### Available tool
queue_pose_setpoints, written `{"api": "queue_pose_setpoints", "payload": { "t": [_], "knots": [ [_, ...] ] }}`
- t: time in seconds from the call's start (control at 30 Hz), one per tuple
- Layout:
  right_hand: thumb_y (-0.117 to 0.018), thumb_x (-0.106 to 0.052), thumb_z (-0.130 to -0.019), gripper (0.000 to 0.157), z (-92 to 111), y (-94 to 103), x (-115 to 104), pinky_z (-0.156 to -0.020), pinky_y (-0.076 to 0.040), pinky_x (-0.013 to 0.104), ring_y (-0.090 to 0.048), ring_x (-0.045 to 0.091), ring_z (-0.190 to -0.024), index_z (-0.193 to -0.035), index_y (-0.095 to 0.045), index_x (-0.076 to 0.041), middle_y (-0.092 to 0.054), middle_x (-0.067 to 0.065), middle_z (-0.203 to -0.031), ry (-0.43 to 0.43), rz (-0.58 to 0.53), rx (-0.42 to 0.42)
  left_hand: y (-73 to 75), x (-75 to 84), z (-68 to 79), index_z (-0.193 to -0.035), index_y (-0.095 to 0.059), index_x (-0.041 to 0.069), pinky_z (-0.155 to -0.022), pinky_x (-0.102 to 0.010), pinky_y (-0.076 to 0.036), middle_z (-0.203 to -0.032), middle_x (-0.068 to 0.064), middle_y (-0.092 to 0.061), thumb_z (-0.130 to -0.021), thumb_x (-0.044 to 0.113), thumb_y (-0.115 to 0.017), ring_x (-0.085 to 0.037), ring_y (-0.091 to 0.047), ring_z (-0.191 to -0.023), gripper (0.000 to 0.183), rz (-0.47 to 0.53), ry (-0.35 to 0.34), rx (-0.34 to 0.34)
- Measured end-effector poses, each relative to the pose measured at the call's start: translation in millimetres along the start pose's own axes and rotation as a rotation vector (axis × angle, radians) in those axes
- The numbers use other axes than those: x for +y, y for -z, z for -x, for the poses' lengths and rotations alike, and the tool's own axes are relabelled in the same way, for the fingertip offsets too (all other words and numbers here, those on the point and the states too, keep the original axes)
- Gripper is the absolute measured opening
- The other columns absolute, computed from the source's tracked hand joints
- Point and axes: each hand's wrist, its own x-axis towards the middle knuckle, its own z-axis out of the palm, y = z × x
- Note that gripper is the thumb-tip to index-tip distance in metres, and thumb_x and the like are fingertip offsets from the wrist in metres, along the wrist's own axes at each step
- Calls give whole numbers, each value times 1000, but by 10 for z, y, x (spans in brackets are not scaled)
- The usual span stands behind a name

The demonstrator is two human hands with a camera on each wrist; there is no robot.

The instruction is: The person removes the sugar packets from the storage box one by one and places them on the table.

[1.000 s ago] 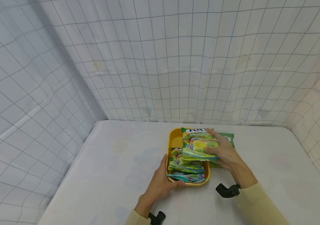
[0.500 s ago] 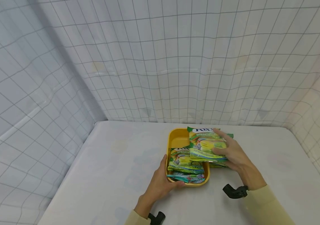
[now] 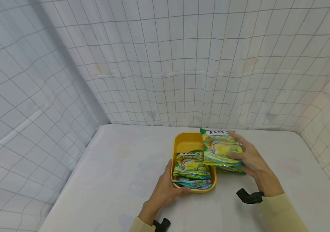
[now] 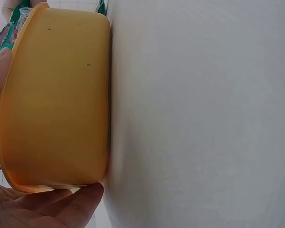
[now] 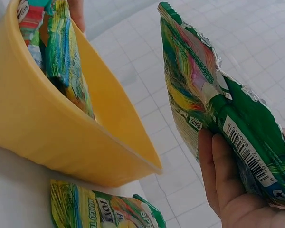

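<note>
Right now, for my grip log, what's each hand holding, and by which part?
Right hand grips a Fox's packet by its right side; left hand holds the yellow tub at its near left corner.

White counter [image 3: 118,180] across the lower frame; behind and at both sides, pale grid-lined cloth walls [image 3: 165,64].

A white table [image 3: 124,174] with rounded far corners bears faint bluish and yellowish blotches. Behind the table rises a white back sheet [image 3: 182,96] with a thin dark grid and pale yellowish patches [image 3: 101,67]. A bluish-grey gridded sheet [image 3: 17,103] flanks the table's left, a cream-tinted gridded sheet [image 3: 324,109] its right.
</note>
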Motion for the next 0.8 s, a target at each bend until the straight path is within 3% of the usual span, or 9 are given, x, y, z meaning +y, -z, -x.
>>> {"api": "queue_pose_setpoints", "payload": {
  "t": [0.27,0.5,0.8],
  "knots": [
    [-66,5,-96,88,61,169,-12,-79,-59,36,-68,19,-99,-165,-19,-26,-55,4,-131,32,-80,-15,-5,5,-4,-164,-8,13,-111,-46,-41,-149,-3,-50,-75,44,-91,-19,-52,-131,125,3,-18,2],
    [-61,12,-96,84,116,359,-12,-82,-58,30,-66,16,-104,-162,-27,-28,-47,3,-135,89,-120,-4,-15,-7,-7,-164,-8,12,-112,-46,-39,-151,-4,-48,-75,45,-90,-20,-50,-134,126,-9,-12,3],
    [-58,15,-96,85,160,601,2,-81,-59,31,-67,16,-104,-162,-26,-28,-44,2,-134,94,-180,13,-1,13,4,-165,-7,12,-114,-47,-37,-153,-5,-46,-75,45,-90,-21,-48,-136,126,-12,2,3]
  ]
}}
